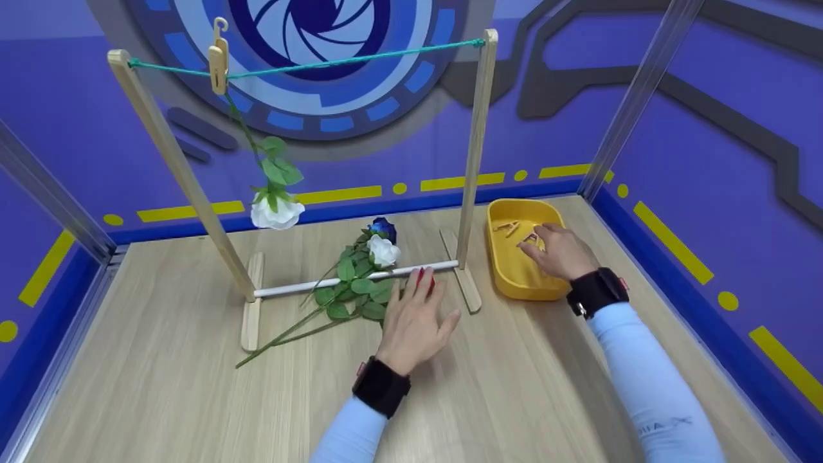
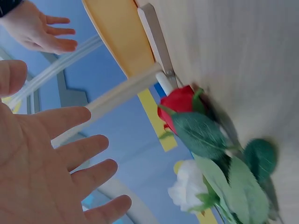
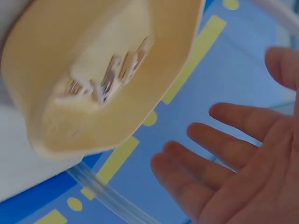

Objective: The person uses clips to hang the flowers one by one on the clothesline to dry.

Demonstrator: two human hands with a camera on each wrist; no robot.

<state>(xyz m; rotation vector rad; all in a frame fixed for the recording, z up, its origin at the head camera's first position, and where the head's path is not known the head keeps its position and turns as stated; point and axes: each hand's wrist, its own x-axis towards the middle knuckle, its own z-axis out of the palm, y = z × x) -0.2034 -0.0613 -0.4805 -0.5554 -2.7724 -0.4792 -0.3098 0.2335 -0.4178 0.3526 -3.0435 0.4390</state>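
My left hand [image 1: 411, 328] is over the artificial flowers on the table, fingers spread and nothing in its grasp. Just beyond its fingertips lies a red rose [image 2: 177, 103], mostly covered by the hand in the head view. A white rose [image 1: 384, 251] and a blue rose [image 1: 384, 229] lie beside it, leaves and stems [image 1: 283, 341] stretching left. Above the yellow basin [image 1: 524, 290] my right hand [image 1: 562, 254] hovers with relaxed fingers, holding nothing. Several small clothespins [image 3: 110, 79] rest on the basin's floor.
A wooden rack stands behind the flowers, with a left post [image 1: 183, 180], a right post [image 1: 477, 148] and a white bottom bar [image 1: 296, 288]. From its green cord [image 1: 360, 59], a clothespin [image 1: 218, 66] suspends another white rose [image 1: 276, 212] upside down.
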